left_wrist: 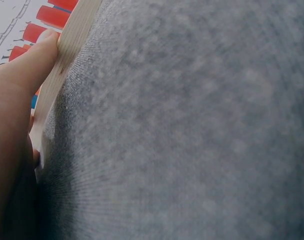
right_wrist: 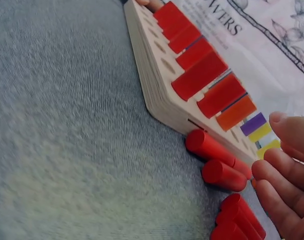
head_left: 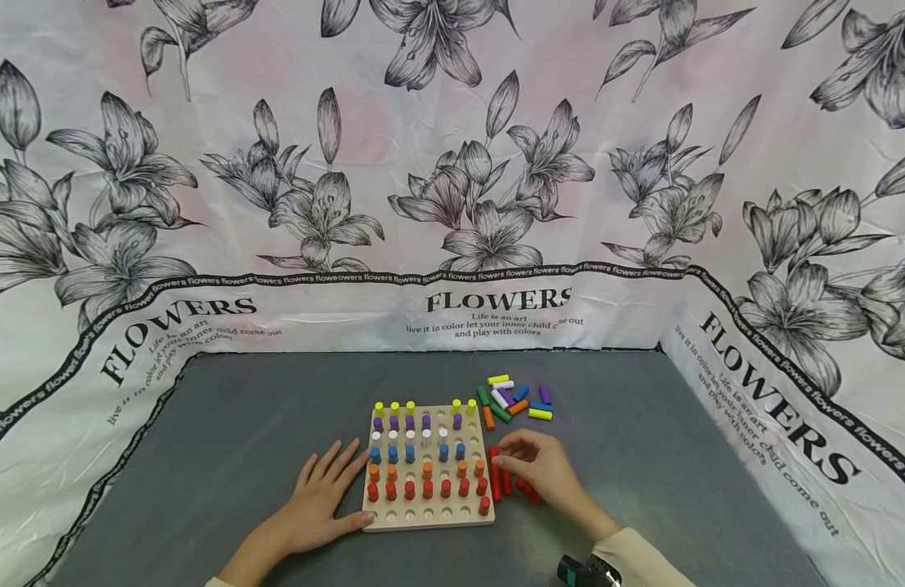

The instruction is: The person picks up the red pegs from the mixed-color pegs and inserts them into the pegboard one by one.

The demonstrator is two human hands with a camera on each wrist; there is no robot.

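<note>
A wooden pegboard (head_left: 423, 527) lies on the table, with pegs upright in rows of yellow, purple, white, blue, orange and red from back to front. One red peg (head_left: 484, 505) stands at the right end of the front row. Fingers spread flat, my left hand (head_left: 313, 509) rests at the board's left side, its thumb touching the near left corner. My right hand (head_left: 544, 469) hovers by the board's right edge, over loose red pegs (head_left: 496, 481). In the right wrist view its fingers (right_wrist: 279, 185) are loosely bent and apart from the thumb, with no peg between them.
A pile of loose pegs in mixed colours (head_left: 504, 398) lies behind my right hand, off the board's far right corner. More red pegs (right_wrist: 237, 220) lie to the right of the board. A flower-printed cloth (head_left: 489, 244) stands around the grey table (head_left: 276, 408).
</note>
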